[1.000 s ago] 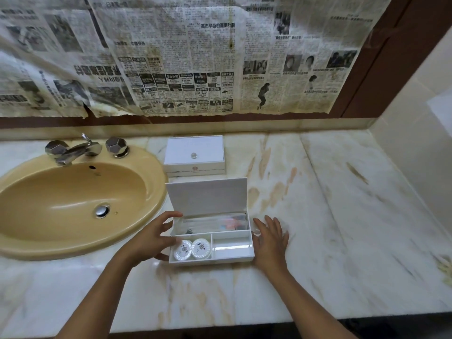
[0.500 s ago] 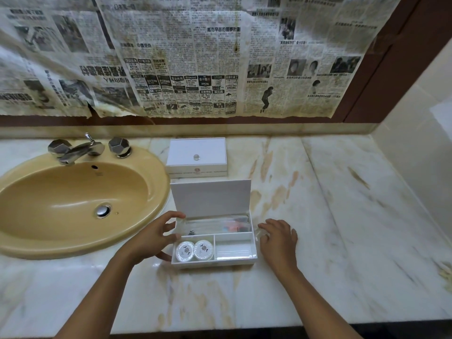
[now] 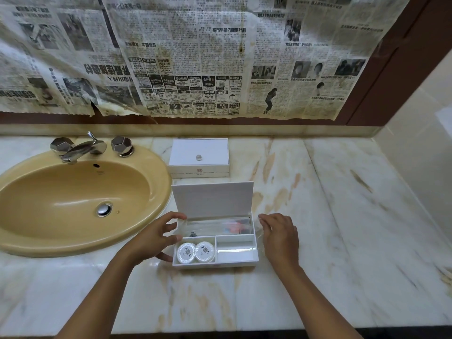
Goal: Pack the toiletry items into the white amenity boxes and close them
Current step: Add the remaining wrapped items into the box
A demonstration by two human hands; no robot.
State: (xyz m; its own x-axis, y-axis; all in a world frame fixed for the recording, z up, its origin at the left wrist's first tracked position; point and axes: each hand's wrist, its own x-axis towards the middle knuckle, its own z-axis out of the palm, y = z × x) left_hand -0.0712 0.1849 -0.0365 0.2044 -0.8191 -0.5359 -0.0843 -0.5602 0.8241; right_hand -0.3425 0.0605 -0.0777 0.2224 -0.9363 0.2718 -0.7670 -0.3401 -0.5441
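Your open box (image 3: 236, 261) sits on the marble counter (image 3: 330, 216) right of the sink (image 3: 73, 199), long axis left to right, lid (image 3: 212, 199) standing up at the back. Two round wrapped soaps (image 3: 195, 252) fill the front-left compartment; clear packets (image 3: 220, 226) lie along the rear one. Your left hand (image 3: 152, 237) cups the left wall, fingers curled. Your right hand (image 3: 280, 237) pinches clear plastic beside the right wall. A closed box (image 3: 199, 156) stands behind.
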